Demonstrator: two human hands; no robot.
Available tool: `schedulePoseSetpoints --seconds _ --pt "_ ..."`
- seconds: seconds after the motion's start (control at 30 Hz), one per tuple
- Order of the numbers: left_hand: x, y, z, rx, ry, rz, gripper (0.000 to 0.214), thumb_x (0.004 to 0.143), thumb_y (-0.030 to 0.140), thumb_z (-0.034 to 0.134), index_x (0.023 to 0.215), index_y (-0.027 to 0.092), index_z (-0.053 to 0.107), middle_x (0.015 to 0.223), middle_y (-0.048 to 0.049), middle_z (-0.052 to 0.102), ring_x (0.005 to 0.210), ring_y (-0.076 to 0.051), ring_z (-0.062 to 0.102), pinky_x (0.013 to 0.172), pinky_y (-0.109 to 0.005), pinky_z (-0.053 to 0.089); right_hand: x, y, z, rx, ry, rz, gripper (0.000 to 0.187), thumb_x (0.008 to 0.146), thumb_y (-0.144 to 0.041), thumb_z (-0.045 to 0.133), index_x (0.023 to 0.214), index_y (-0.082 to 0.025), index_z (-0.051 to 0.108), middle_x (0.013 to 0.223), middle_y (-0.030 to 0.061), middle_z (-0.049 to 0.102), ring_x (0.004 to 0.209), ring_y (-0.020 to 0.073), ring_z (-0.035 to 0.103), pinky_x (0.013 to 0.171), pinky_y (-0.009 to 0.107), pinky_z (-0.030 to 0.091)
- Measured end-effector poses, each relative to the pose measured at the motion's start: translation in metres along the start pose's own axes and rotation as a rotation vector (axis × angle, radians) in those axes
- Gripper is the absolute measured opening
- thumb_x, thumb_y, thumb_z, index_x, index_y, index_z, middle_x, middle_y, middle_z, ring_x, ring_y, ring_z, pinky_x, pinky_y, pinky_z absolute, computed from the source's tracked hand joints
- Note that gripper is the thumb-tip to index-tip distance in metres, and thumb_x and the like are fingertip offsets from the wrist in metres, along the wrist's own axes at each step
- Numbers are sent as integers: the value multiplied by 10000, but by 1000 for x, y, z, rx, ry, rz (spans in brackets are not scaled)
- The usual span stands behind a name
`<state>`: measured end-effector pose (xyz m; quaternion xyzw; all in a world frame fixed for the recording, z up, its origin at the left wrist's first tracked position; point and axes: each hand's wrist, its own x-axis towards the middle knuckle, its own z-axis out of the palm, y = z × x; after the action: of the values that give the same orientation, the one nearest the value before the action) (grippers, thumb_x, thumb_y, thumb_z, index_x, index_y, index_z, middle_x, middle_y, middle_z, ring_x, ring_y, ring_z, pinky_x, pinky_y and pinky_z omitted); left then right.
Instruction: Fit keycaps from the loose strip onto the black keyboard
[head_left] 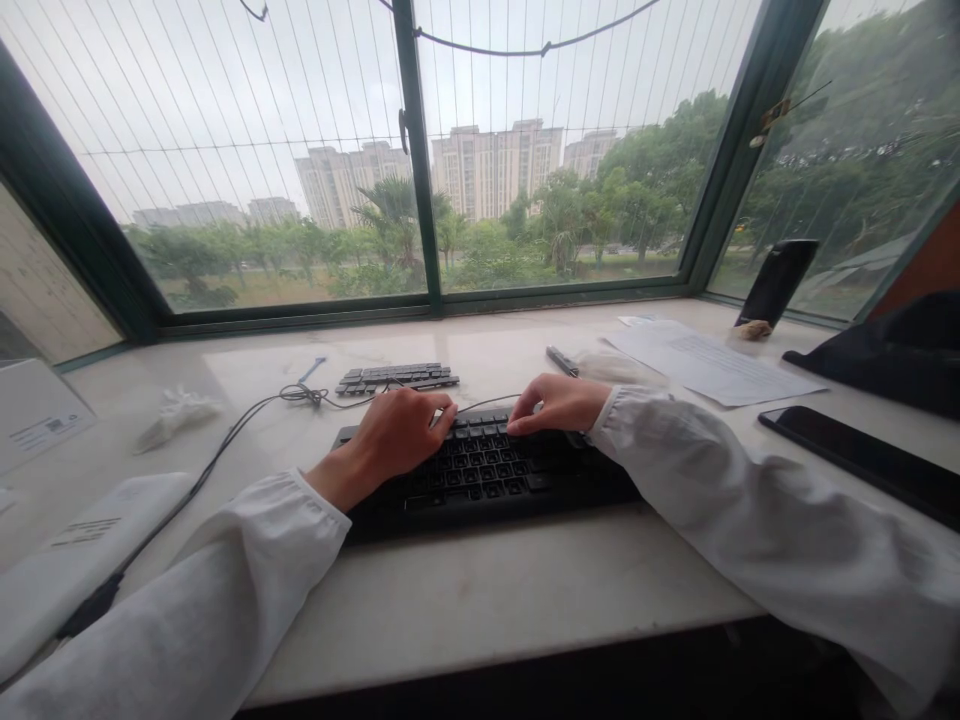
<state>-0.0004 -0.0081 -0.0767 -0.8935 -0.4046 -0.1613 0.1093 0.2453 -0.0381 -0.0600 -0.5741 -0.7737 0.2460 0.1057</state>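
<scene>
A black keyboard [487, 470] lies in front of me on the pale sill; many of its keys are off, baring square sockets, while caps sit along its upper row. Over its left part my left hand [397, 430] is curled, thumb and forefinger close together at the upper row. What those fingers hold, if anything, is hidden. My right hand [555, 403] pinches at the upper row, right of the middle. Whatever is between its fingertips is too small to make out. Behind the keyboard, several loose black keycaps [397, 377] are laid out in rows.
A cable [232, 435] with a coiled tie runs along the left, beside a white box [37, 410], crumpled plastic [176, 415] and a white flat case [97, 540]. At right are a printed sheet [712, 360], a dark phone [862, 450], an upright black object [776, 283] and a pen-like tool [561, 360].
</scene>
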Motion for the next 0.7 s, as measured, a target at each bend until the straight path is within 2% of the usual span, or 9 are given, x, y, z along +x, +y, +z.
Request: schedulePoseSetpoints --seconds 0.13,0.43,0.7 --pt "0 -1 0 -10 12 14 445 923 457 348 828 226 716 638 -51 663 600 -195 608 566 -279 354 -1 -3 1 14 7 9 420 680 -559 669 883 -208 778 835 32 746 853 222 645 778 278 455" --pt "-1 0 1 -21 27 35 421 922 445 369 799 230 710 637 -45 669 575 -180 590 541 -274 314 -3 -8 3 -30 27 18 354 708 -485 669 889 -197 766 851 47 740 830 194 637 759 261 452" --pt "-1 1 0 -32 29 22 433 923 457 367 804 224 711 651 -51 674 589 -178 596 548 -270 325 -7 -17 3 -85 36 115 363 710 -474 671 885 -171 769 830 57 733 803 191 627 728 258 439"
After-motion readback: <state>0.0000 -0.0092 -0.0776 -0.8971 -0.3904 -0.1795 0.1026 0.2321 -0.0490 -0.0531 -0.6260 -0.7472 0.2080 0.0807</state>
